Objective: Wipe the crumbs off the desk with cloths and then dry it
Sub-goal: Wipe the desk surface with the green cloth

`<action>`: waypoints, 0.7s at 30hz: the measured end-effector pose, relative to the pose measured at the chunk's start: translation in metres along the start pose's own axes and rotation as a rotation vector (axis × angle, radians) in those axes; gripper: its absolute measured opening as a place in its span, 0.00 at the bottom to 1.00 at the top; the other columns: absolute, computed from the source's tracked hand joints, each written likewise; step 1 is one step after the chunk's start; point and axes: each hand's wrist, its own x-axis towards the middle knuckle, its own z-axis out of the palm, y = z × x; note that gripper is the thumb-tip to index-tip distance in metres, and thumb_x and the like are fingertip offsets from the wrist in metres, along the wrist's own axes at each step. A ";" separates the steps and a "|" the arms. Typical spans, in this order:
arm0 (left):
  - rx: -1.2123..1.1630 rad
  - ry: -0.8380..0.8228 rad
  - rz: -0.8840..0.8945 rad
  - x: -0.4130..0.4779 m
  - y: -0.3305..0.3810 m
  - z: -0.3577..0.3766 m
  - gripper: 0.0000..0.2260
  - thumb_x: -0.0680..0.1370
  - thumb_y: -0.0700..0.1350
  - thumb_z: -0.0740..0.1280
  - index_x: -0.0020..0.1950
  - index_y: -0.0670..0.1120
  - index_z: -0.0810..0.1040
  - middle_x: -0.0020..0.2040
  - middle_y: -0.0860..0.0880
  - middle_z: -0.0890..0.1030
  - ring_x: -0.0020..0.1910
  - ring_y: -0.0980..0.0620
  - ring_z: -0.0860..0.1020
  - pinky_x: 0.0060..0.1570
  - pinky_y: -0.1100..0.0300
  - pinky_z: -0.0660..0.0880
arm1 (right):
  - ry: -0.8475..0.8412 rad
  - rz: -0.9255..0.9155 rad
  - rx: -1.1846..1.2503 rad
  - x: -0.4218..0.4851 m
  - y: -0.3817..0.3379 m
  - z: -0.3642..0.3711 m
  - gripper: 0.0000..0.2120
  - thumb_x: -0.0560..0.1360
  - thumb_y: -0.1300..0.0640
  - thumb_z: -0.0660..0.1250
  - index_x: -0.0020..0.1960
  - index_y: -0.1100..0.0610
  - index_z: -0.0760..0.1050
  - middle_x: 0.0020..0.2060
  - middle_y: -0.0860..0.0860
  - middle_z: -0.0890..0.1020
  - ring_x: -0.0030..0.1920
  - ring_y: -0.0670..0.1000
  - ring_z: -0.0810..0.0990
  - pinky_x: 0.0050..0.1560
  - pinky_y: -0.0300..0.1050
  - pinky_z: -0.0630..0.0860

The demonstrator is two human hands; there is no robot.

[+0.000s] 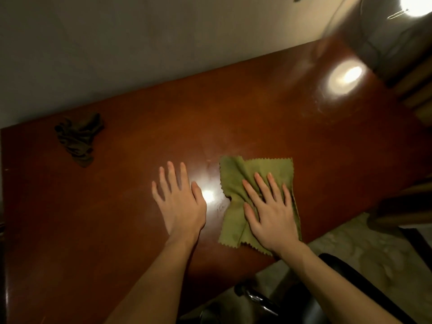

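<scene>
Green cloth [257, 199] lies rumpled on worktop [117, 230] near front edge, right hand [268, 211] splayed flat on it, left hand [180, 199] spread bare beside, dark cloth [78, 140] far-left unused; risk: bunched cloth skips crumbs or sweeps them onto floor.

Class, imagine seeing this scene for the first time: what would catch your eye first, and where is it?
A green cloth lies spread near the desk's front edge, pressed flat under the right hand. The left hand rests bare on the wood beside it. A dark crumpled cloth sits far left.
</scene>
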 end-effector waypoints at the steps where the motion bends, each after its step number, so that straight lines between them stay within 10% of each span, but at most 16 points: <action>1: 0.016 -0.003 0.001 0.000 0.002 0.000 0.28 0.85 0.55 0.48 0.86 0.49 0.54 0.86 0.44 0.53 0.85 0.43 0.49 0.81 0.36 0.49 | 0.010 0.027 -0.006 0.016 0.002 0.000 0.28 0.84 0.38 0.52 0.83 0.40 0.56 0.84 0.47 0.57 0.84 0.54 0.49 0.80 0.64 0.52; 5: 0.039 -0.011 -0.008 0.001 0.005 -0.002 0.29 0.84 0.55 0.49 0.85 0.48 0.56 0.86 0.43 0.55 0.85 0.42 0.51 0.80 0.36 0.51 | 0.023 0.102 0.005 0.069 0.000 -0.002 0.29 0.84 0.38 0.52 0.83 0.42 0.58 0.84 0.49 0.58 0.84 0.56 0.50 0.81 0.66 0.49; 11: 0.048 -0.041 0.001 0.002 0.006 -0.006 0.29 0.84 0.56 0.47 0.86 0.49 0.55 0.86 0.45 0.53 0.85 0.43 0.49 0.80 0.36 0.51 | -0.001 -0.346 0.087 0.059 -0.025 0.001 0.27 0.84 0.42 0.57 0.82 0.44 0.63 0.83 0.46 0.61 0.83 0.52 0.56 0.80 0.62 0.55; 16: 0.035 -0.019 -0.014 0.003 0.005 -0.005 0.28 0.85 0.56 0.50 0.85 0.49 0.59 0.85 0.45 0.56 0.85 0.43 0.51 0.80 0.37 0.52 | 0.034 0.049 0.055 0.103 -0.039 -0.001 0.27 0.84 0.41 0.54 0.82 0.43 0.61 0.83 0.50 0.60 0.84 0.56 0.54 0.81 0.65 0.51; 21: 0.011 0.032 0.005 0.001 0.003 -0.003 0.27 0.84 0.52 0.57 0.83 0.46 0.65 0.84 0.42 0.61 0.84 0.42 0.55 0.80 0.37 0.53 | -0.091 -0.494 0.026 0.127 -0.055 -0.001 0.27 0.85 0.40 0.52 0.83 0.39 0.55 0.84 0.46 0.56 0.84 0.54 0.50 0.81 0.66 0.49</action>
